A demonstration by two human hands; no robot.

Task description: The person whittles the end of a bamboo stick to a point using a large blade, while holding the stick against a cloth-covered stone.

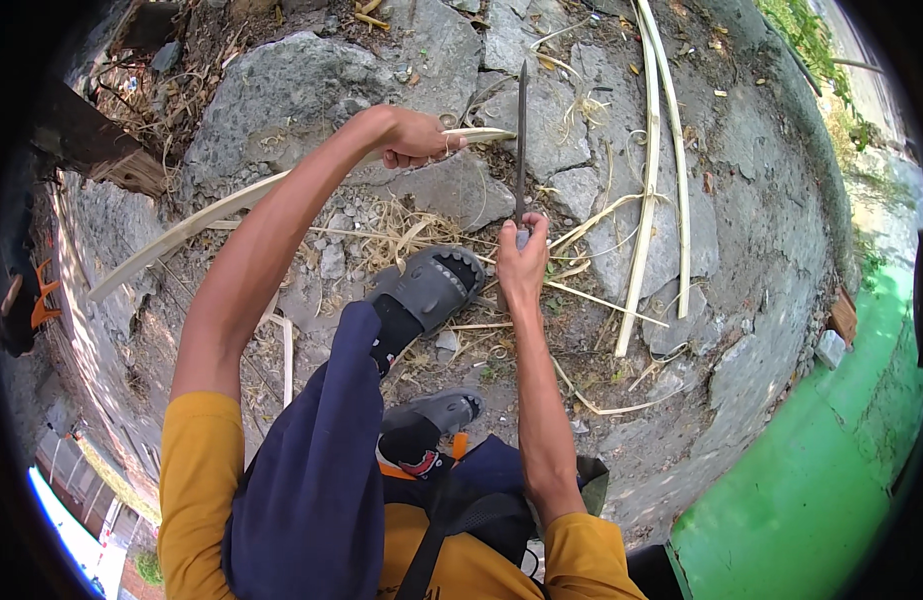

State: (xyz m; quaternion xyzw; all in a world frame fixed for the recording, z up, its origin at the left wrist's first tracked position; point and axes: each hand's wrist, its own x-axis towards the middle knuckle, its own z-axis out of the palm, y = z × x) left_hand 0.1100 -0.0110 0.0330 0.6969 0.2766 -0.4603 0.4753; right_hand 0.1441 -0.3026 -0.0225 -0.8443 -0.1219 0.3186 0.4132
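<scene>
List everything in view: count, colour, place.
Long blade: one, dark grey, upper centre
Held strip: one, pale, left
Long loose strips: two, pale, right
Shavings: many, tan, centre ground
Stone slabs: several, grey, ground
Timber: one, brown, upper left
Blocks: two, brown and whitish, right
Green surface: one, green, lower right
Sandals: two, grey, centre
Sleeves: two, ochre, lower edge
Left fingers: one set, bare, around held strip
Right fingers: one set, bare, at blade's base

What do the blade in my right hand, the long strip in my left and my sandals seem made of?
Blade: probably steel, dull dark finish, judging by its thin, straight profile.
Long strip: likely split bamboo or wood, matte and unpainted, being pale and gently bent.
Sandals: perhaps rubber or foam, matte grey, from their moulded look.
</scene>
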